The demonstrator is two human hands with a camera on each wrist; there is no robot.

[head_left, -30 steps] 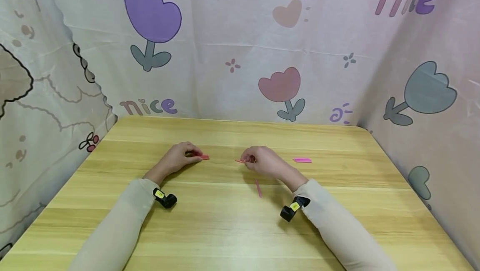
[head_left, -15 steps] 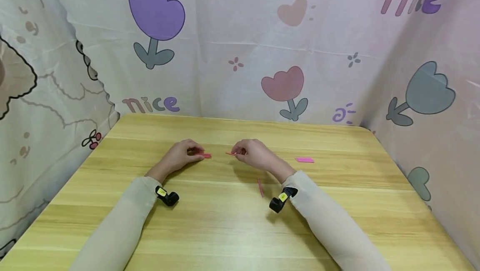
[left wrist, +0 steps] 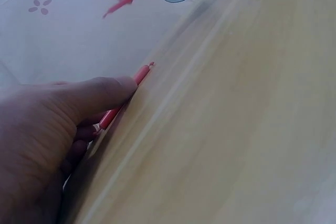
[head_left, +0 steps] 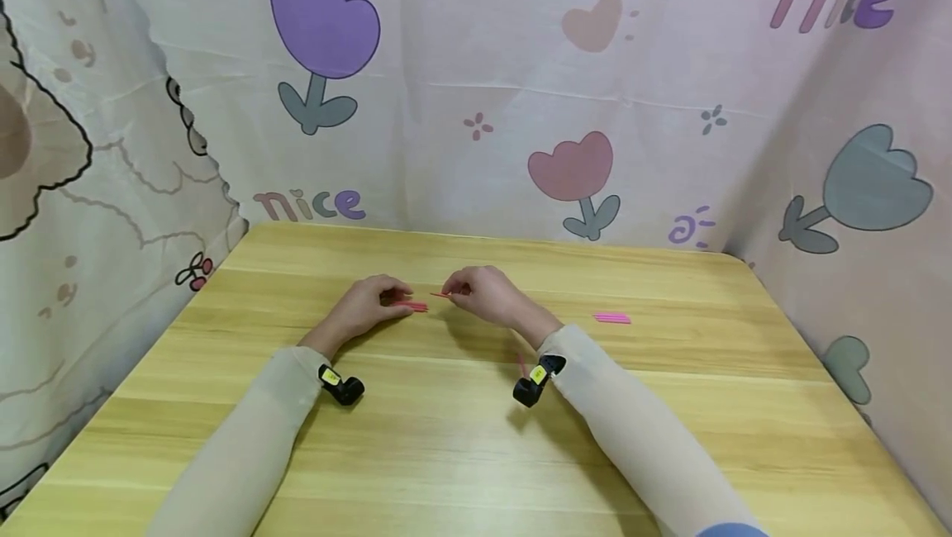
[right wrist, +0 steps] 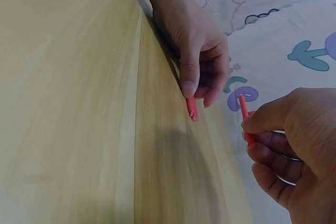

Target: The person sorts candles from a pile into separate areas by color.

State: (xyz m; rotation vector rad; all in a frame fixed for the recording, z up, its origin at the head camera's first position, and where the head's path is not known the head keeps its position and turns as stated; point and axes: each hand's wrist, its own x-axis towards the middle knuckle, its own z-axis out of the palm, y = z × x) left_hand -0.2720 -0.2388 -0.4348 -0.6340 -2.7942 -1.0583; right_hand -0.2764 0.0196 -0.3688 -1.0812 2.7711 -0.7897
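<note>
Several thin red candles (head_left: 419,306) lie together on the wooden table (head_left: 416,438), with my left hand (head_left: 363,307) pinching them between thumb and fingers. In the left wrist view, a wick-like tip sticks out past the thumb on these red candles (left wrist: 143,74). My right hand (head_left: 487,295) pinches one thin red candle (head_left: 439,295) just above the table. This single candle (right wrist: 242,103) is apart from the bundle, its tip pointing toward the left hand. Part of each held candle is hidden by fingers.
Several pink candles (head_left: 612,318) lie side by side at the right. A lone pinkish candle (head_left: 521,365) lies beneath the right wrist, partly covered by the black wrist camera (head_left: 537,382). A printed cloth (head_left: 446,165) hangs behind the table's back edge.
My right hand has moved left and slightly farther back with its red candle, closer to the bundle. The left hand stays around its candles. The head view has shifted slightly.
</note>
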